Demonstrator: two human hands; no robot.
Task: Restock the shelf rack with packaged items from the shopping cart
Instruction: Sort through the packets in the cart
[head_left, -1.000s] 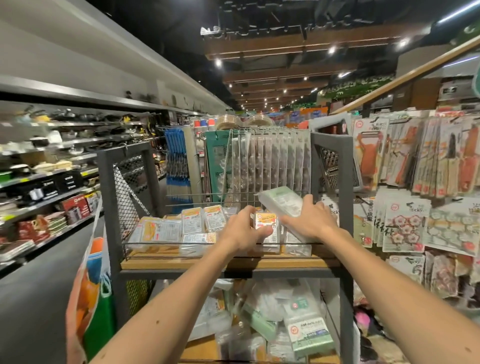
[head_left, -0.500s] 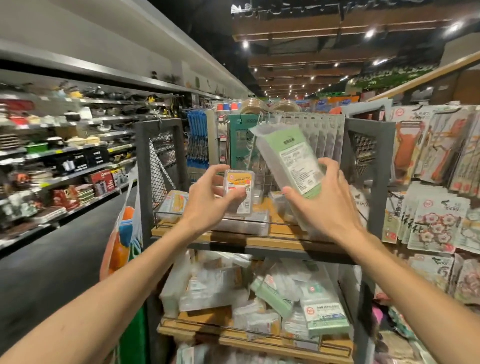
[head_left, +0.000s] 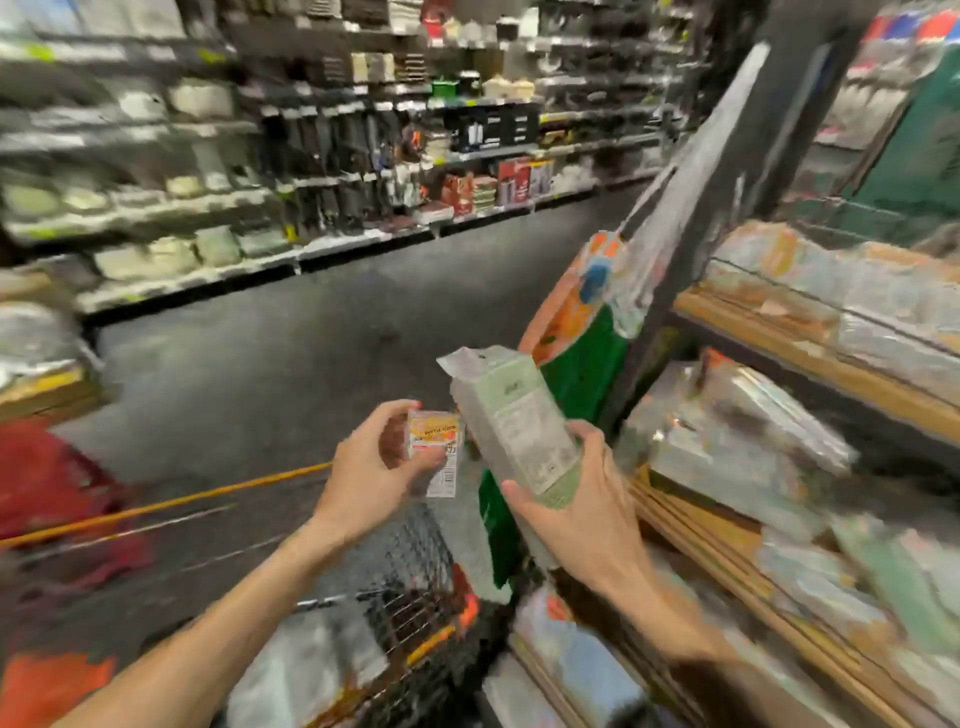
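My left hand (head_left: 371, 462) grips a small orange-and-white dental floss pack (head_left: 435, 456) over the aisle floor. Close beside it, my right hand (head_left: 582, 499) holds a long clear packet with a pale green label (head_left: 511, 421), tilted up to the left. The shelf rack (head_left: 810, 358) with wooden shelves full of clear packaged items is on the right, blurred. A black wire shopping cart (head_left: 405, 587) with orange trim sits below my hands, holding blurred packaged goods.
A green-and-orange bag (head_left: 576, 332) hangs on the rack's grey post (head_left: 727, 171). Across the dark aisle floor (head_left: 270, 364) run long store shelves (head_left: 311, 156) of kitchenware. A red basket (head_left: 47, 478) stands at the left edge.
Both hands lifted their packs off the rack's top shelf and swung down and left over the cart. My view turned left toward the aisle, with strong motion blur.
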